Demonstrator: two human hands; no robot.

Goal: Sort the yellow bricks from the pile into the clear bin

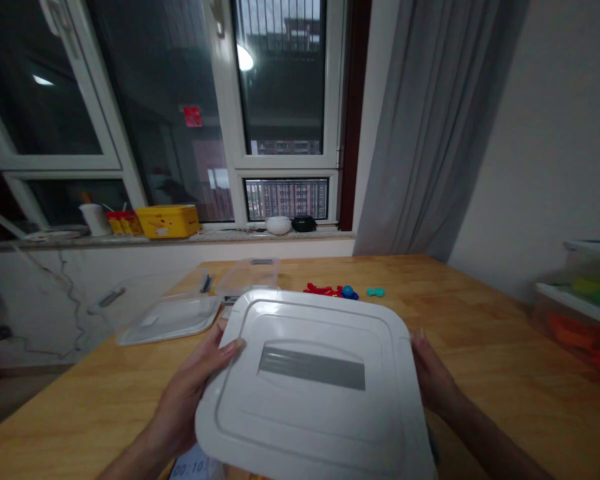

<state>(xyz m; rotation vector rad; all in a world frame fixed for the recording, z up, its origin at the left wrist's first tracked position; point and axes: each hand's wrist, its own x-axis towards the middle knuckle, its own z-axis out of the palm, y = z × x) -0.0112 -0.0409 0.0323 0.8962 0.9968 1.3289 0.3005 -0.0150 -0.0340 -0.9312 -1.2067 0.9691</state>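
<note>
A white plastic box lid (300, 423) with a grey handle (313, 367) fills the lower middle of the head view, tilted toward me. My left hand (195, 380) grips its left edge, the thumb lying on top and the fingers hidden underneath. On the opposite side my right hand (430, 370) closes on the right edge, its fingers mostly behind the rim. Whatever lies under the lid is largely covered; a display with digits (193, 468) peeks out below its lower left corner.
Clear plastic containers (250, 275) and another white lid (175, 317) lie at the table's back left. Red toy pieces (323, 290), a blue ball (347, 292) and a teal piece (376, 292) sit beyond the lid. Stacked bins (580, 313) stand at right.
</note>
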